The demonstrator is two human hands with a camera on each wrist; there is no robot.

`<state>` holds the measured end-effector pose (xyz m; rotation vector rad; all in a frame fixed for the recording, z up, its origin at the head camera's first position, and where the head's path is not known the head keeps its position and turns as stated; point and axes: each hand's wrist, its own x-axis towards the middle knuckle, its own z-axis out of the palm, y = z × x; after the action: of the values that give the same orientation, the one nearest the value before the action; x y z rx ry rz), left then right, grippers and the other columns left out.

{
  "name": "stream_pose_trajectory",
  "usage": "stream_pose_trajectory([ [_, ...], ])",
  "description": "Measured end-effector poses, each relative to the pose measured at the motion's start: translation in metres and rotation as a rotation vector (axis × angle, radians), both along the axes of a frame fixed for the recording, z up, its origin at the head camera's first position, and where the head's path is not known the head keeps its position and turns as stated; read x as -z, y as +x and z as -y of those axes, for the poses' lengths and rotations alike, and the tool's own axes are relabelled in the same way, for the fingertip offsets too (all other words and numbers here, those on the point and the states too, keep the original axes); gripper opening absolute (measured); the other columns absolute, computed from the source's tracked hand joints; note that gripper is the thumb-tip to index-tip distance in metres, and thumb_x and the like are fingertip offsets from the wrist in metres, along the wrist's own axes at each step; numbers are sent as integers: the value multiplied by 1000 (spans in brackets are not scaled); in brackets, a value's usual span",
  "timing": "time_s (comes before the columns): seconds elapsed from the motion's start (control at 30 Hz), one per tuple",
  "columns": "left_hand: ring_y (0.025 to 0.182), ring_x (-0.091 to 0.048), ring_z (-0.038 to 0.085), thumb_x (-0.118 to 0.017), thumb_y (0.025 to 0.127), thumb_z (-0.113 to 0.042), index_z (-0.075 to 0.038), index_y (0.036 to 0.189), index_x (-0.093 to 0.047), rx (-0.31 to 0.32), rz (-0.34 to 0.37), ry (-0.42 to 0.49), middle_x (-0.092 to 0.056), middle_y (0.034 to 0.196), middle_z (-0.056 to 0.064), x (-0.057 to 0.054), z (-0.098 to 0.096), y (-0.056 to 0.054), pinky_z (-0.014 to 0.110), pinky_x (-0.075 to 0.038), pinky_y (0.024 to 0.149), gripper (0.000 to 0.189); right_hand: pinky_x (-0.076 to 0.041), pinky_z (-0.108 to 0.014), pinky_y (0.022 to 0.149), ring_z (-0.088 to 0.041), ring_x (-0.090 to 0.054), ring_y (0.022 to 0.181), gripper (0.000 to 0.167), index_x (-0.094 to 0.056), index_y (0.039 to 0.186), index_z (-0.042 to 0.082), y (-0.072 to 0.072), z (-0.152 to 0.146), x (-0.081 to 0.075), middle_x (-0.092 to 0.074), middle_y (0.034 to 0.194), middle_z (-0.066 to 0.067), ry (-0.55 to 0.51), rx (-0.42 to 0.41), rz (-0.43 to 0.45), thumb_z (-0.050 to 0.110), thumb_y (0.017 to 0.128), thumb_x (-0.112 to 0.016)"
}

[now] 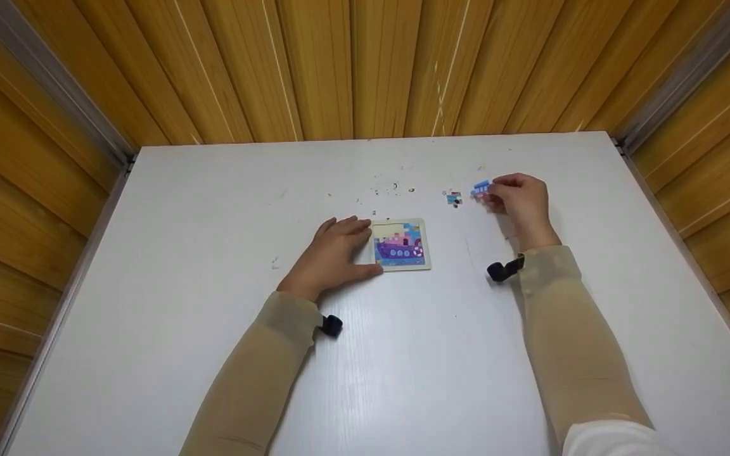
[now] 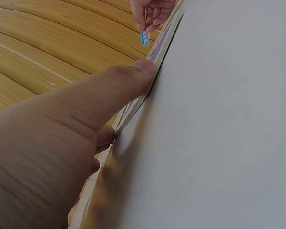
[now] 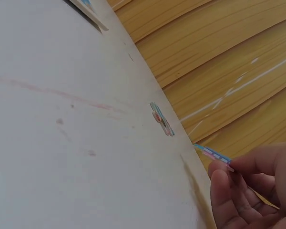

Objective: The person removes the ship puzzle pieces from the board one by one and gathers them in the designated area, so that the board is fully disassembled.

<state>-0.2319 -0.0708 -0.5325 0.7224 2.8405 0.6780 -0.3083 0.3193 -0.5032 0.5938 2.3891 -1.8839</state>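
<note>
A small square jigsaw puzzle board (image 1: 427, 247) with a pale frame lies on the table, showing a purple and pink ship. My left hand (image 1: 336, 253) holds it at its left side, thumb at the lower left corner and fingers at the upper left. In the left wrist view the thumb (image 2: 128, 78) presses on the frame's edge. Up and to the right, my right hand (image 1: 522, 199) pinches a blue and pink puzzle piece (image 1: 481, 188) between thumb and fingers. From the right wrist, that puzzle piece (image 3: 214, 155) shows tilted, raised off the table.
Another loose puzzle piece (image 1: 454, 199) lies on the white table (image 1: 390, 354), just left of the right hand. Dark specks and scuffs mark the tabletop behind the board. Yellow wood-grain panels (image 1: 377, 69) stand at the back and both sides.
</note>
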Motion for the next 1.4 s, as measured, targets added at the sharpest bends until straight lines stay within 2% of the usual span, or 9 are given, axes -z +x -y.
stream_pose_trajectory([
  [0.13, 174, -37, 26, -85, 96, -63, -11, 166, -58, -1, 5, 5, -50, 179, 0, -1, -1, 1, 50, -13, 148, 91, -67, -21, 87, -12, -75, 97, 31, -70, 137, 6, 0, 0, 1, -72, 117, -4, 67, -23, 28, 20, 110, -74],
  [0.33, 172, -38, 26, -86, 96, -61, -11, 165, -59, -2, -8, 5, -52, 178, 1, -1, -2, 1, 50, -15, 148, 90, -65, -20, 74, -9, -75, 81, 28, -76, 129, -2, 1, -1, 0, -77, 97, 0, 216, -51, -9, 14, 106, -76],
  [0.47, 173, -37, 25, -86, 95, -62, -11, 165, -59, -9, -1, 10, -52, 178, 1, -1, -2, 0, 49, -15, 148, 90, -64, -19, 74, -11, -74, 85, 28, -76, 129, -1, 2, -1, -1, -77, 101, -3, 270, -53, 0, 17, 107, -75],
  [0.67, 173, -38, 26, -86, 96, -62, -11, 165, -59, -2, 0, 10, -52, 178, 1, -2, -1, 0, 50, -15, 148, 90, -62, -19, 75, -16, -72, 92, 30, -73, 133, 1, 2, -1, -2, -73, 112, -8, 306, -53, 9, 19, 109, -74],
  [0.97, 173, -37, 27, -84, 97, -62, -11, 166, -58, 5, 2, -3, -50, 179, 2, -3, 0, 0, 51, -15, 148, 90, -60, -16, 75, -17, -70, 97, 32, -72, 137, 2, 2, 5, -6, -69, 121, -11, 334, -38, -46, 21, 111, -69],
  [1.1, 173, -37, 27, -85, 96, -62, -12, 166, -58, 1, 4, -1, -50, 179, 1, -3, 0, 0, 51, -15, 148, 90, -60, -15, 74, -19, -72, 98, 31, -74, 135, 2, 2, 11, -9, -70, 118, -11, 331, -37, -81, 21, 111, -69],
  [1.23, 173, -38, 27, -86, 96, -61, -12, 166, -58, 1, 1, 6, -51, 178, 1, -2, 0, 1, 50, -15, 148, 90, -59, -14, 69, -17, -74, 92, 29, -76, 131, 1, 4, 18, -11, -69, 112, -8, 329, -38, -125, 20, 110, -71],
  [1.4, 173, -38, 26, -86, 96, -61, -12, 166, -58, 1, -1, 11, -51, 178, 1, -1, 0, 0, 50, -15, 148, 90, -59, -15, 69, -14, -72, 87, 29, -76, 131, 1, 6, 32, -13, -69, 109, -6, 296, -72, -146, 19, 109, -71],
])
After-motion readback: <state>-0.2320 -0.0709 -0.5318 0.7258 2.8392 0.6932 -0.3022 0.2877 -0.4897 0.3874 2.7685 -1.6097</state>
